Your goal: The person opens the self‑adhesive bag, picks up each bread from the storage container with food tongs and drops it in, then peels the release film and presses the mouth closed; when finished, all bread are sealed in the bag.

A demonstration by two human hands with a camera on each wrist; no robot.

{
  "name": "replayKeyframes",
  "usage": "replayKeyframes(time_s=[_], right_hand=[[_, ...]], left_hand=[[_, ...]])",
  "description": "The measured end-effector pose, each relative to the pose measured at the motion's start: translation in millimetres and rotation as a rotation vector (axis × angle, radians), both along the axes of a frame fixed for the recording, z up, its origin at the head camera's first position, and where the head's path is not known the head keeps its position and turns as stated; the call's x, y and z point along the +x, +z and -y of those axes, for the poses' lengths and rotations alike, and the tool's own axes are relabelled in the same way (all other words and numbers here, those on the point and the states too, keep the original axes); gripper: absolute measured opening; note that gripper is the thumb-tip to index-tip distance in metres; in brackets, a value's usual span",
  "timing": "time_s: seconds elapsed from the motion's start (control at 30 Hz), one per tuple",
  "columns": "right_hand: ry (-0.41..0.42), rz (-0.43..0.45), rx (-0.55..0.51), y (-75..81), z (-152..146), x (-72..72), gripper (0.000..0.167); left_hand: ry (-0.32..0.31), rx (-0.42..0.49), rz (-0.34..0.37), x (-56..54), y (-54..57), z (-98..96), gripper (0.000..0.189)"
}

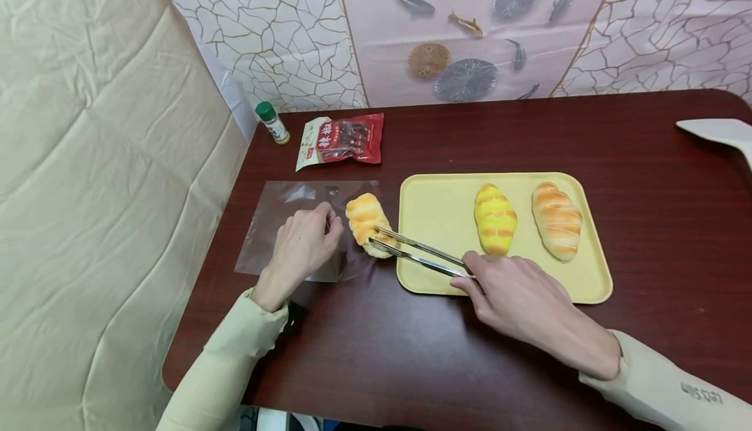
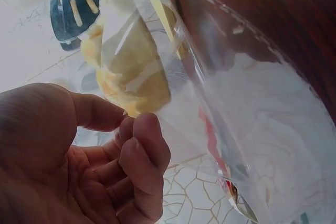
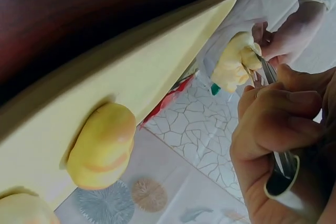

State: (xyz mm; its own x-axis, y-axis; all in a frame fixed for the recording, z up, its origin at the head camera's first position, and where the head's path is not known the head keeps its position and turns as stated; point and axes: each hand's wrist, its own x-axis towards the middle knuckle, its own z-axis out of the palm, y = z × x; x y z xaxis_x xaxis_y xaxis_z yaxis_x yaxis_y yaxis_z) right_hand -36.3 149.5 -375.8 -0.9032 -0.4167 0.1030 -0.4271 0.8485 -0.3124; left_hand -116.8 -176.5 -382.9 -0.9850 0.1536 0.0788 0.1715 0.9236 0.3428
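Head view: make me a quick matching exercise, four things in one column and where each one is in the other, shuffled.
Things:
1. metal tongs
2. yellow roll
3. green-capped bottle
4. clear bag

Places:
A. left of the red packet
B. by the left hand
C. held in the right hand
D. on the tray

Right pairs: 1-C, 2-D, 3-A, 4-B.

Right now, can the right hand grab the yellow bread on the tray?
Probably not yet: the right hand is busy holding tongs, which grip another roll. But the yellow bread lies close by, uncovered.
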Motion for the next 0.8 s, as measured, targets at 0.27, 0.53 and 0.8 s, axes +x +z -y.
replayKeyframes(time_s=[0.27,0.53,0.8], right_hand=[[0.052,0.017,0.004,-0.1,11,-17.7,0.038],[0.082,0.04,0.016,-1.6,26,-34.1,0.036],[0.115,0.095,0.012,-4.8,36,-41.7,0.035]], left_hand=[[-0.036,0.002,-0.04,-1.2,0.3,-1.5,0.019],[-0.055,0.015,-0.075,-1.9,1.7,-4.2,0.018],[-0.07,0.011,-0.109,1.2,0.8,-3.5,0.014]])
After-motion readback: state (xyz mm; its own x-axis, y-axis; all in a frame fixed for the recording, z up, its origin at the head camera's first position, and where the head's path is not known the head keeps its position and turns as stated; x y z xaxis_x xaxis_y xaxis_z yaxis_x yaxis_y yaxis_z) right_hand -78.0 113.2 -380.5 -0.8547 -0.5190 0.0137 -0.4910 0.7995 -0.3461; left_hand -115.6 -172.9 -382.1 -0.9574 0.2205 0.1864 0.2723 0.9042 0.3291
